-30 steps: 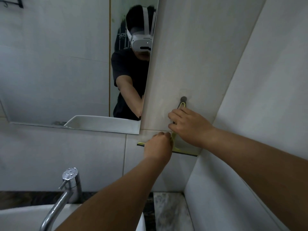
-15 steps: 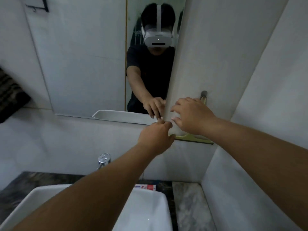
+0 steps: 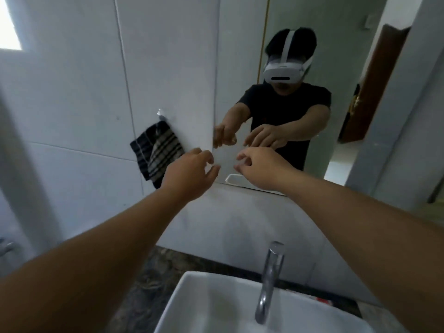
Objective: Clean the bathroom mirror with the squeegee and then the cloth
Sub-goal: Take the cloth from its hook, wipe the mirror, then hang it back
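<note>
A dark cloth [image 3: 157, 155] with pale stripes hangs from a small hook [image 3: 161, 113] on the white tiled wall, just left of the mirror [image 3: 240, 68]. My left hand [image 3: 192, 171] reaches toward the cloth's right side with fingers apart and empty, close to the cloth but apart from it. My right hand [image 3: 258, 168] hovers in front of the mirror's lower left corner, fingers loosely curled and spread, holding nothing. Both hands and a person with a white headset are reflected in the mirror. The squeegee is out of view.
Below me is a white basin [image 3: 216, 306] with a chrome tap [image 3: 269, 280] on a dark stone counter [image 3: 149, 280]. A brown door [image 3: 370, 87] shows in the mirror's reflection. A bright window [image 3: 8, 27] is at the upper left.
My view has swung left from the right wall, where the squeegee hangs, to the cloth side. Both hands left the squeegee and moved left across the mirror, opening.
</note>
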